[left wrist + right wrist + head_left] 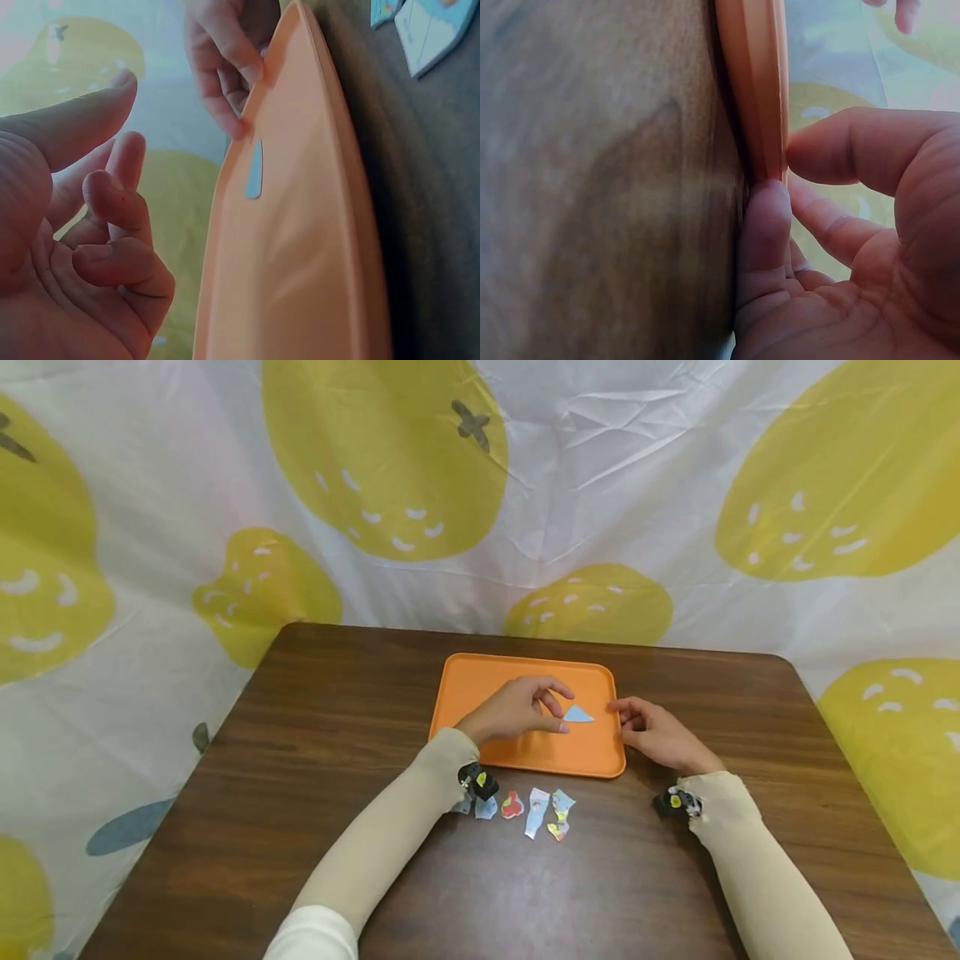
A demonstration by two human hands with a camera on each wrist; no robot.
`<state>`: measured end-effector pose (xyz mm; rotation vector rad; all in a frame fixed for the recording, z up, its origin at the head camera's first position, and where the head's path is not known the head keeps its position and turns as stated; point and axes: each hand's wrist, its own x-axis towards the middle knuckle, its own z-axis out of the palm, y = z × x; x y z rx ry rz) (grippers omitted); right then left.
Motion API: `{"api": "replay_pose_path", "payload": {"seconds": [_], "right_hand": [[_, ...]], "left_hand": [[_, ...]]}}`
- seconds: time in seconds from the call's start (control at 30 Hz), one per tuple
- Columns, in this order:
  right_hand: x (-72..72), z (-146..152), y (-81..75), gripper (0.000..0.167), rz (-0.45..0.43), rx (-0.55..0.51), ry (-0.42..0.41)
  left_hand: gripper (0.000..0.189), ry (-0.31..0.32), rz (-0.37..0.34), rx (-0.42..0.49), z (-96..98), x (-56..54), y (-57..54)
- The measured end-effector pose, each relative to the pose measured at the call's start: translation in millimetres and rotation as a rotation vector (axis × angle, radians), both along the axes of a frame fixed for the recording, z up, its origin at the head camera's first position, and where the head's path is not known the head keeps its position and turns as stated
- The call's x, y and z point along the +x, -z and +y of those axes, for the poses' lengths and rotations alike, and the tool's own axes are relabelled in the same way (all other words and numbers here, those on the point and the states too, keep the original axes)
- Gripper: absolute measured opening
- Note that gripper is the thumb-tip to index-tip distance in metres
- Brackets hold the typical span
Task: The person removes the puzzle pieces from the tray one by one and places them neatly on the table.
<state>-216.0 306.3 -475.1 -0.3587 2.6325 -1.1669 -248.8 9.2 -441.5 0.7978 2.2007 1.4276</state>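
An orange tray [517, 758] lies on the table with a small light-blue triangular piece [577, 714] on its right half. Over the tray is my left hand [525, 703], its thumb and fingers apart around a gap close to the blue piece. The left wrist view shows this hand [97, 217] holding nothing, its fingers loosely bent. At the tray's right side, my right hand [660, 735] pinches the rim. Up close in the right wrist view, the thumb [765, 232] is against the tray's outer wall [754, 90] and the index finger meets the rim.
In front of the tray lies a row of several torn-looking picture pieces, among them a red one [513, 805], a long pale one [536, 812] and a yellow-and-blue one [560, 814]. My left forearm partly covers the row's left end. Behind the brown table [360, 693] hangs a lemon-print cloth [600, 460].
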Motion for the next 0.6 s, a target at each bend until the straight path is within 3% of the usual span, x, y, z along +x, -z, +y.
{"api": "replay_pose_path", "payload": {"seconds": [0.37,0.6], "right_hand": [[3.5,3.3,1.4,0.048,-0.006,-0.004,0.017],[2.2,3.3,3.7,0.046,-0.013,-0.011,0.031]], "left_hand": [[0.048,-0.033,0.025,-0.037,15.5,-27.5,9.9],[0.050,0.010,0.005,-0.088,21.2,-48.8,16.3]]}}
